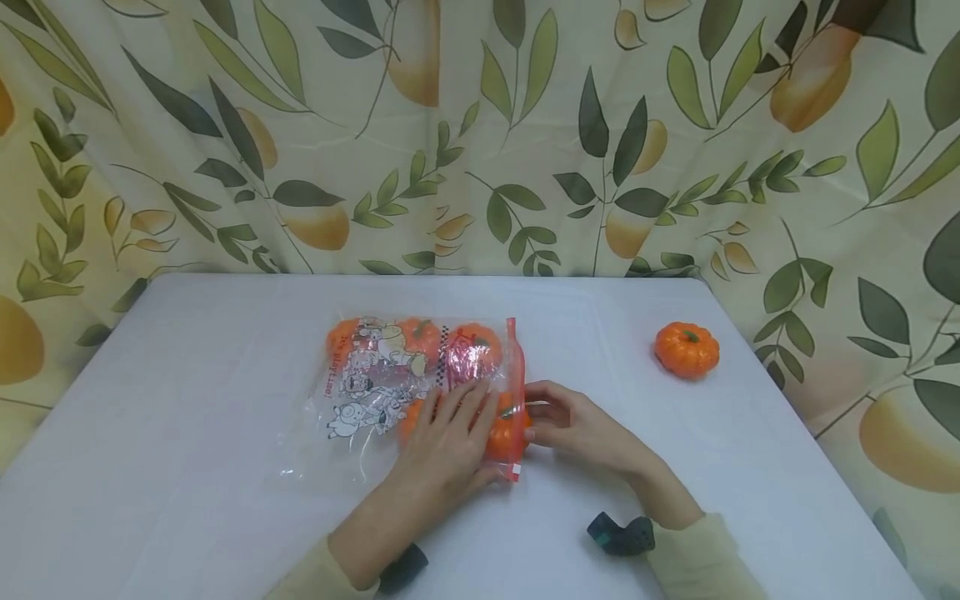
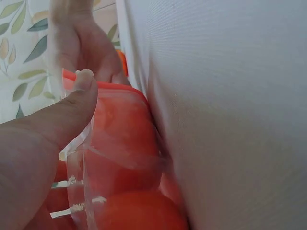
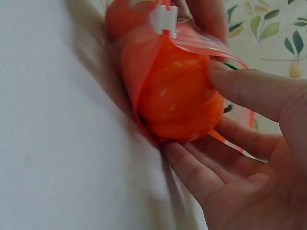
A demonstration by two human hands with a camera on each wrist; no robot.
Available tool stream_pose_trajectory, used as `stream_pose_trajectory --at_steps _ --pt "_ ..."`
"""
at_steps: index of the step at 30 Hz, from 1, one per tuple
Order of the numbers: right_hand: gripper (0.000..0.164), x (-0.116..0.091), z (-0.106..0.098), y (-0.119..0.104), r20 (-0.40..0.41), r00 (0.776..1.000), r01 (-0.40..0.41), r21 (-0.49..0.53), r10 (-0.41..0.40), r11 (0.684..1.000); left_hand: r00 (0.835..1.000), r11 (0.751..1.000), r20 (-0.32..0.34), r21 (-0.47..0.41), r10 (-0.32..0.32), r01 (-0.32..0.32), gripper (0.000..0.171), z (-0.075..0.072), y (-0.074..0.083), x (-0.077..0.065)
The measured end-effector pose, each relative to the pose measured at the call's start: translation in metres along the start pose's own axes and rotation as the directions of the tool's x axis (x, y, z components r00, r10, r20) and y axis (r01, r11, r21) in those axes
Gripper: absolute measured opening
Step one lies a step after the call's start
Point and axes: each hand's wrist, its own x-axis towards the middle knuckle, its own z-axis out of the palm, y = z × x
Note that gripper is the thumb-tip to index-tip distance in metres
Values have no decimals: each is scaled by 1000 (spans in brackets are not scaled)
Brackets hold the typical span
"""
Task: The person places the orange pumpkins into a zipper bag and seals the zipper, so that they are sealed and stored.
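Observation:
A clear zip bag (image 1: 307,450) with a red slider edge and printed cartoon figures lies on the table, its mouth facing right. Inside are several small orange toy pumpkins (image 1: 416,337) with green stems. My left hand (image 1: 450,442) rests on top of the bag with its fingers stretched out, and the thumb lies by the red edge (image 2: 120,87). At the mouth, a pumpkin (image 3: 177,91) sits partly in the opening. My right hand (image 3: 254,148) holds it between thumb and fingers. The white slider (image 3: 166,20) is at the near end of the red edge.
One more orange pumpkin (image 1: 687,350) stands alone at the right of the white table (image 1: 187,375). Behind the table hangs a leaf-patterned cloth (image 1: 480,208). A dark wrist device (image 1: 621,535) sits by the right sleeve.

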Motion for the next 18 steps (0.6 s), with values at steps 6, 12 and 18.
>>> stream_pose_trajectory --at_steps 6,12,18 --pt "53 2 4 2 0 1000 -18 -4 18 1000 1000 1000 -2 4 -7 7 94 -1 0 0" --pt "49 1 3 4 30 1000 -2 16 2 1000 1000 1000 24 -15 -17 18 94 -3 1 1" --pt "49 4 8 5 16 999 43 -21 -42 999 1000 1000 29 -14 -8 8 93 -3 1 0"
